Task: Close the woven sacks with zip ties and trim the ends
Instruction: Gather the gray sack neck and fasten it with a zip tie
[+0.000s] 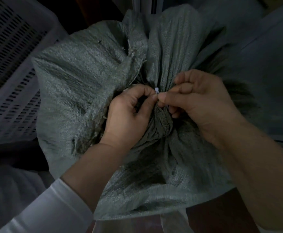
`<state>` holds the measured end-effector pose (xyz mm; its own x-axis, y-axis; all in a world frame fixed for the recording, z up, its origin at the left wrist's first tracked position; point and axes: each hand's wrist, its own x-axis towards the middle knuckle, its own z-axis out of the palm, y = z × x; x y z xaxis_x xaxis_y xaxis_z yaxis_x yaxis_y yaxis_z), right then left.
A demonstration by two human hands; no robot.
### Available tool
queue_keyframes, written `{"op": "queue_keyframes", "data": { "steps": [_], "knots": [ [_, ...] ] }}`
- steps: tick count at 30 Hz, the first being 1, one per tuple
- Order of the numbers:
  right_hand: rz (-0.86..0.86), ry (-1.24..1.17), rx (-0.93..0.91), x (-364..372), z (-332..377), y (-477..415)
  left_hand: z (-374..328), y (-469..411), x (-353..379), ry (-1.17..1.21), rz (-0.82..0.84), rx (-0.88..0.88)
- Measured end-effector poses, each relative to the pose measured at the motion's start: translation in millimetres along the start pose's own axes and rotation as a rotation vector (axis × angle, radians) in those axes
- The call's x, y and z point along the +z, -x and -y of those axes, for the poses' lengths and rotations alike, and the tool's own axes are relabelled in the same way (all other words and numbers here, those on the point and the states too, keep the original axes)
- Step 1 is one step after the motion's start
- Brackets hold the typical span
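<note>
A grey-green woven sack [80, 78] fills the middle of the view, its mouth bunched into a neck between my hands. A thin white zip tie [157, 90] sits at that neck. My left hand [129, 113] pinches the tie's head with thumb and forefinger, its other fingers curled against the gathered fabric. My right hand [199, 100] pinches the tie from the right, and a short white length of it shows below the thumb. Most of the tie's loop is hidden by the fabric and fingers.
A pale slotted plastic crate [11, 78] stands at the left, close against the sack. Dim grey surfaces lie at the right and back. The scene is dark. A white sleeve covers my left forearm at the lower left.
</note>
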<state>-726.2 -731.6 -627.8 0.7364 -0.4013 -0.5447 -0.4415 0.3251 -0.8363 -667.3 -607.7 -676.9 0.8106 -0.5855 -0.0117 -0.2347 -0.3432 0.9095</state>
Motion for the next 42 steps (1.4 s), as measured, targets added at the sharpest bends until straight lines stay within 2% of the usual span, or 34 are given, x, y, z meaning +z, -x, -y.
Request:
{"op": "queue_keyframes", "data": {
  "steps": [16,32,37,42],
  "knots": [
    [-0.006,0.009,0.007,0.2,-1.2,0.0,3.1,4.7,3.6,-0.102,-0.064,0.169],
    [-0.019,-0.038,0.029,-3.0,-4.8,-2.2,5.9,6.3,2.8,-0.199,-0.016,0.324],
    [0.041,0.09,0.067,-11.0,-0.2,1.7,7.3,4.6,2.6,-0.231,-0.013,0.335],
    [-0.039,0.458,-0.087,-11.5,-3.8,5.0,6.3,4.5,3.7,-0.243,-0.013,0.347]
  ]
}}
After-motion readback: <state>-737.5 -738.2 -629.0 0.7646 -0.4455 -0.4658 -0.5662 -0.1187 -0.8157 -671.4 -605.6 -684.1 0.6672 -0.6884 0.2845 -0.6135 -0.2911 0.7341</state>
